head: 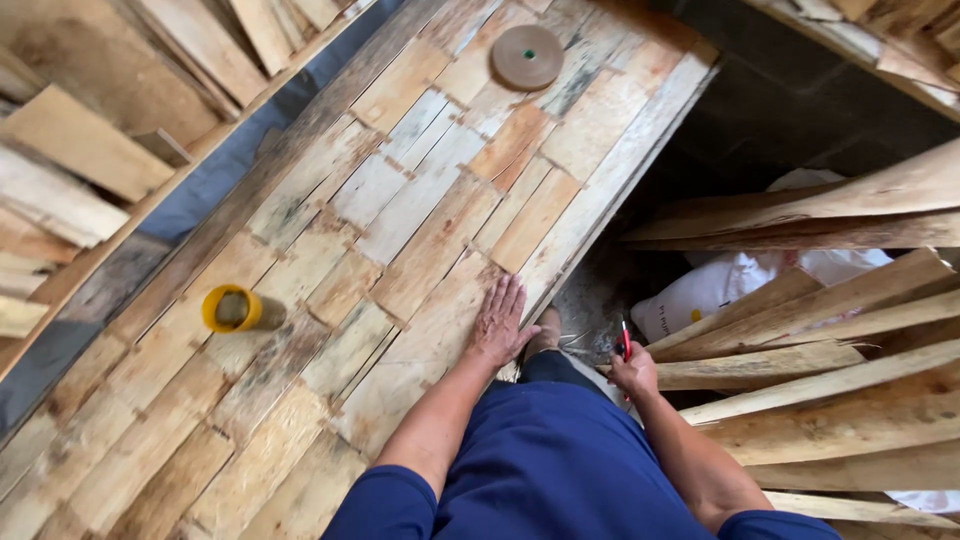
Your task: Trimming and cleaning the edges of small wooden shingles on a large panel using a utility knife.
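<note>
While I look down from the head camera, my left hand [500, 325] lies flat on the tabletop [300, 290], palm down, fingers [503, 293] spread a little and pressed against the veneer sheet [430, 250] near its right edge. That sheet is a patchwork of thin wood strips joined side by side, running diagonally across the view. My right hand [634, 372] sits off the edge, lower and to the right, fingers curled shut around a red tool [626, 338] whose tip points up; I cannot tell what kind of tool it is. A yellow tape roll [231, 308] stands on the sheet well to the left of my left hand. A brown tape roll [527, 57] lies flat at the far end of the sheet. Loose wood strips [820, 340] pile up just right of my right hand, over a white sack [710, 290]. More strips [70, 160] stack at the far left.
</note>
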